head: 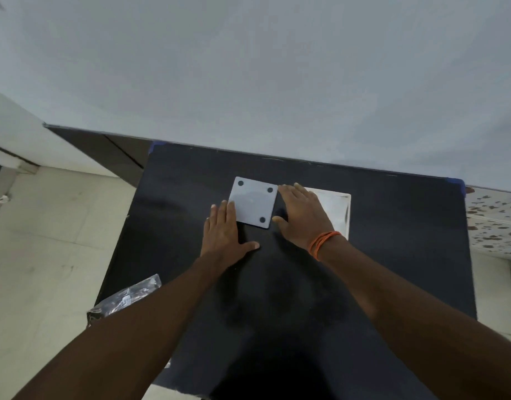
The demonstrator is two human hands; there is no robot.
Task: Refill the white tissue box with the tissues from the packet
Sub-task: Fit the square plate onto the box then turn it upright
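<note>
A white square panel with dark round pads at its corners [254, 202] lies flat on the black table [392, 226]; it looks like the tissue box's bottom cover. To its right stands the white tissue box [336, 207], partly hidden by my right hand [301, 215], which rests flat with fingers spread between panel and box, an orange thread on its wrist. My left hand [224, 230] lies flat on the table, its fingertips touching the panel's lower left corner. A crumpled clear plastic packet [127, 297] hangs at the table's left edge. No tissues are visible.
A pale wall rises right behind the table. Light tiled floor lies to the left and right, with a speckled surface [493, 220] at the far right. Blue tape marks the table's back corners [457, 183].
</note>
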